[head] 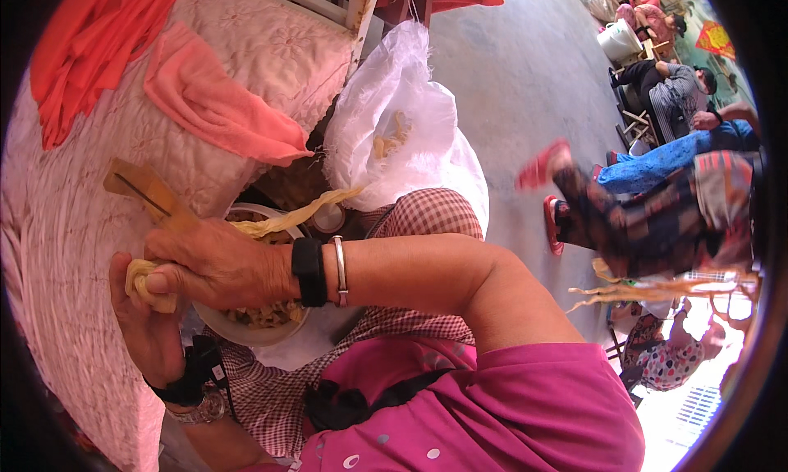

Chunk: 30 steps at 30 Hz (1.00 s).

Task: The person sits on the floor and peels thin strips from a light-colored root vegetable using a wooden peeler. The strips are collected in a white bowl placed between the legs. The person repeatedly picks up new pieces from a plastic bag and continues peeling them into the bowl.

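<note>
My left hand (138, 330) has its palm against a coiled, pale-yellow strip (148, 287), fingers around the far side. Over it is my right hand (215, 262), the thumb pressing on the same coil. A flat tan piece (144, 192) with a dark line along it sticks out from my right hand; whether it is a tool or another strip is unclear. From behind that hand a long, wrinkled yellow strip (301, 213) stretches towards a white woven sack (425, 133). Below my wrists stands a white bowl (246, 339) holding small cut or knotted pieces, partly hidden by my right forearm.
On the left, a quilted cover (80, 256) bears a pink towel (215, 109) and a red-orange cloth (111, 47). Yellow strips (394, 136) lie in the sack's mouth. Across the concrete floor (505, 72) someone in red shoes (552, 226) is close by; several seated people are farther off.
</note>
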### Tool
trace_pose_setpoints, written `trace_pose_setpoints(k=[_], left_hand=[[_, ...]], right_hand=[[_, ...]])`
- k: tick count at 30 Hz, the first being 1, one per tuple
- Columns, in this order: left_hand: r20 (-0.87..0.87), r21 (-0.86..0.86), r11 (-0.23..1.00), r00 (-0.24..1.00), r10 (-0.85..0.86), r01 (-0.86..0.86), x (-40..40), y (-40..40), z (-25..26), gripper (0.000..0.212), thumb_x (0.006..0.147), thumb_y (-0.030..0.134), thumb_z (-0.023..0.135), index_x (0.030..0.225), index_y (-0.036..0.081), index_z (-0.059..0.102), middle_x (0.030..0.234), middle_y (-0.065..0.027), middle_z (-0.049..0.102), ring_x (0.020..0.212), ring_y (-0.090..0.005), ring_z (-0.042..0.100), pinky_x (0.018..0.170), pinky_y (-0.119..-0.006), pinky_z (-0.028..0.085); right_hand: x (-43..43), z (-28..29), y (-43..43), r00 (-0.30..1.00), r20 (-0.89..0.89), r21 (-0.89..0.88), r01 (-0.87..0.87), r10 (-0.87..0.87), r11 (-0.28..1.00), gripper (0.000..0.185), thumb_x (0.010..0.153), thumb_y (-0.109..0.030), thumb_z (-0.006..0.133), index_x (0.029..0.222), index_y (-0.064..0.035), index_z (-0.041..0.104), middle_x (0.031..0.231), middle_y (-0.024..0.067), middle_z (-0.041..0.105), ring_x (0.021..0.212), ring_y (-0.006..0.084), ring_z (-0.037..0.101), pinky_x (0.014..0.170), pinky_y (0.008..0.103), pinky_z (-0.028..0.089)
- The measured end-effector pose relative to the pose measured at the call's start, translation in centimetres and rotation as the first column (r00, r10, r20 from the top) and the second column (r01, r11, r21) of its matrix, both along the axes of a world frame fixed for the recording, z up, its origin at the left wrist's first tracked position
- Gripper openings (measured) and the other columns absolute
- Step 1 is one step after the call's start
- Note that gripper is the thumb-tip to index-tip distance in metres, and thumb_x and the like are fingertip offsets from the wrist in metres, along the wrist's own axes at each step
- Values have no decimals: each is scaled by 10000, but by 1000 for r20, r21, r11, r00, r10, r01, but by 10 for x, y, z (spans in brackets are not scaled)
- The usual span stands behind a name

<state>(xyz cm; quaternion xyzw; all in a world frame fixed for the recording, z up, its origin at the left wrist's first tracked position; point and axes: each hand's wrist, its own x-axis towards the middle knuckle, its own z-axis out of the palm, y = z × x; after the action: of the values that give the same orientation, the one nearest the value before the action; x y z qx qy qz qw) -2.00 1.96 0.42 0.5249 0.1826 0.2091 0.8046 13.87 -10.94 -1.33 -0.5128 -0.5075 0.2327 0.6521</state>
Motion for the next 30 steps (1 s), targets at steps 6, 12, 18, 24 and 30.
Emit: trace_pose_setpoints(k=[6, 12, 18, 24, 30], left_hand=[[-120, 280, 960, 991, 54, -19, 4, -7, 6, 557, 897, 337, 682, 1323, 21, 511, 1218, -112, 556, 1101, -210, 561, 943, -340, 467], [-146, 899, 430, 984, 105, 88, 36, -25, 14, 657, 964, 523, 503, 1288, -47, 535, 1232, -141, 547, 1085, -226, 560, 974, -335, 414], [-124, 344, 939, 992, 36, 9, 35, -33, 2, 660, 1002, 538, 400, 1279, -50, 515, 1192, -141, 560, 1014, -205, 588, 875, -299, 487], [77, -271, 952, 989, -128, 144, 19, -7, 4, 484, 1047, 412, 366, 1183, -23, 530, 991, -95, 516, 681, -106, 477, 627, -252, 466], [193, -295, 941, 975, -109, 164, 13, 10, 5, 451, 1070, 340, 318, 1258, -43, 465, 1081, -125, 454, 719, -122, 490, 659, -260, 488]], right_hand=[[10, -1, -5, 997, -1, 63, -73, 73, 995, 422, 977, -439, 485, 907, -26, 536, 793, 188, 555, 773, 382, 596, 664, 430, 458], [6, -9, -6, 999, -37, 17, -5, 6, 1000, 368, 982, -397, 503, 981, -30, 538, 786, 185, 590, 742, 373, 620, 652, 430, 470], [5, 2, -12, 976, -200, -56, 74, -84, 996, 381, 972, -400, 537, 1111, -48, 498, 783, 145, 635, 731, 339, 646, 658, 400, 491], [27, -16, -14, 995, -71, -88, 69, -75, 994, 378, 970, -388, 567, 942, -12, 557, 732, 86, 611, 674, 195, 608, 628, 332, 475], [41, -12, -27, 998, -2, -156, 66, -67, 985, 348, 930, -341, 650, 870, -2, 607, 680, 74, 554, 627, 118, 511, 581, 299, 432]])
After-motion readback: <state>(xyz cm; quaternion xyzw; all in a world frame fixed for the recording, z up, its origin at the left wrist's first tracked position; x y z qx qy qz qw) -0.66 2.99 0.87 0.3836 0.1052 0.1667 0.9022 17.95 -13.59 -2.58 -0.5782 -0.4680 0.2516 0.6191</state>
